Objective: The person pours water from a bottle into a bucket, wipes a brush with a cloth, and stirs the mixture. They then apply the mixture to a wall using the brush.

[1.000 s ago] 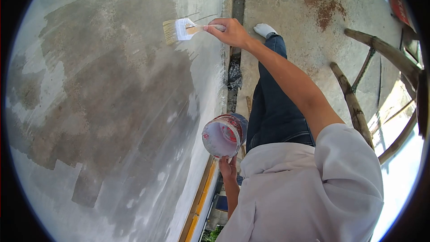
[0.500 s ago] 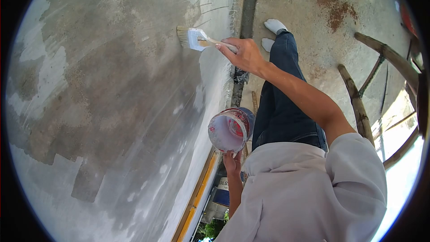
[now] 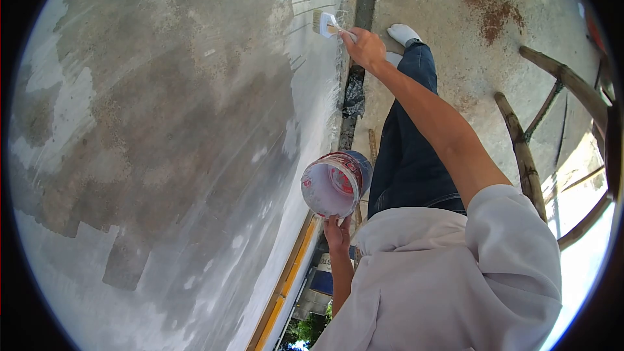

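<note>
My right hand is closed around the handle of a flat paintbrush. The brush's bristles point left, over the pale strip of wall near its lower edge. Down by my waist, my left hand grips the rim of a paint bucket, which tilts with its mouth towards the wall. Whitish paint coats the inside of the bucket. On my left, the wall shows a large grey-brown patch bordered by lighter, streaked areas.
A narrow dark gutter runs along the wall's foot beside the concrete floor. Wooden poles stand on my right. Reddish debris lies on the floor ahead, and a yellow strip borders the wall below.
My right hand has moved the brush forward and right across the wall, from the edge of the grey patch to the pale border. The bucket stays nearly in place.
</note>
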A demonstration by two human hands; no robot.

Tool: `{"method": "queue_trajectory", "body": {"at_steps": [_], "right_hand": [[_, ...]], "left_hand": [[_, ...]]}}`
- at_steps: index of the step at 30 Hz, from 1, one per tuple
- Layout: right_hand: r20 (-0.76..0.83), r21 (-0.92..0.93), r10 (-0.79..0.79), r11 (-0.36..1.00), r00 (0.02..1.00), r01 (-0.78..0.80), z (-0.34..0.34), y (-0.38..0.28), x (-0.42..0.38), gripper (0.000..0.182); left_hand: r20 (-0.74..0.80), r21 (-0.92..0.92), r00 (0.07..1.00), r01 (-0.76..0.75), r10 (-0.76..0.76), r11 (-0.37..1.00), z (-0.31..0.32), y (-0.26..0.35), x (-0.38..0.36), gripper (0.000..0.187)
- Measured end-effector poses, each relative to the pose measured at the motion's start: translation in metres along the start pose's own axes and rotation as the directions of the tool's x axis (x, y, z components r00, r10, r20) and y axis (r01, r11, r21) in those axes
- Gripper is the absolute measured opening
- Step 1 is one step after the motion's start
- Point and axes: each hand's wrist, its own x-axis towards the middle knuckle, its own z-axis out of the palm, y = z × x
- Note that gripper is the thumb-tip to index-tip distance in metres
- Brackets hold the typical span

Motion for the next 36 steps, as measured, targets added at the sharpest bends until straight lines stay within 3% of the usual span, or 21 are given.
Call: {"method": "queue_trajectory", "body": {"at_steps": [8, 11, 14, 16, 17, 23, 26, 29, 32, 36], "right_hand": [[0.077, 0.203, -0.217, 0.959, 0.973, 0.198, -0.006, -0.044, -0.088, 0.031], [0.144, 0.352, -0.447, 0.857, 0.883, 0.377, -0.007, -0.033, -0.118, 0.032], [0.273, 0.279, -0.497, 0.860, 0.824, 0.427, 0.003, -0.027, -0.116, 0.033], [0.238, 0.206, -0.475, 0.877, 0.847, 0.434, 0.025, -0.007, -0.095, 0.036], [0.221, 0.169, -0.464, 0.884, 0.858, 0.435, 0.031, 0.003, -0.080, 0.037], [0.197, -0.091, 0.014, 0.996, 0.980, 0.004, 0.033, 0.035, -0.029, 0.039], [0.155, -0.041, 0.120, 0.992, 0.981, -0.115, 0.043, 0.044, -0.017, 0.045], [0.293, 0.073, -0.030, 0.997, 0.956, 0.009, 0.042, 0.019, -0.034, 0.046], [0.351, 0.226, -0.028, 0.973, 0.936, -0.055, 0.043, -0.001, -0.075, 0.045], [0.510, 0.335, -0.241, 0.940, 0.826, 0.067, 0.030, 0.006, -0.120, 0.036]], "left_hand": [[-0.041, 0.051, 0.999, 0.013, -0.010, 0.999, -0.010, -0.009, 0.004, 0.048], [-0.039, 0.044, 0.999, 0.038, -0.037, 0.998, -0.003, -0.006, 0.002, 0.046], [-0.035, 0.047, 0.999, 0.037, -0.035, 0.998, 0.001, -0.002, 0.002, 0.042], [-0.037, 0.037, 0.999, 0.041, -0.040, 0.998, 0.002, 0.000, 0.001, 0.036], [-0.039, 0.033, 0.999, 0.032, -0.030, 0.999, 0.002, 0.000, 0.001, 0.035], [-0.055, 0.000, 0.998, 0.029, -0.029, 1.000, -0.003, 0.000, -0.002, 0.034], [-0.055, 0.012, 0.998, 0.023, -0.022, 1.000, -0.005, 0.000, -0.001, 0.034], [-0.059, 0.023, 0.998, 0.026, -0.024, 0.999, -0.005, -0.004, 0.001, 0.034], [-0.057, 0.016, 0.998, 0.035, -0.034, 0.999, -0.006, -0.005, 0.002, 0.033], [-0.047, 0.025, 0.998, 0.038, -0.037, 0.999, 0.001, -0.005, 0.001, 0.042]]}}
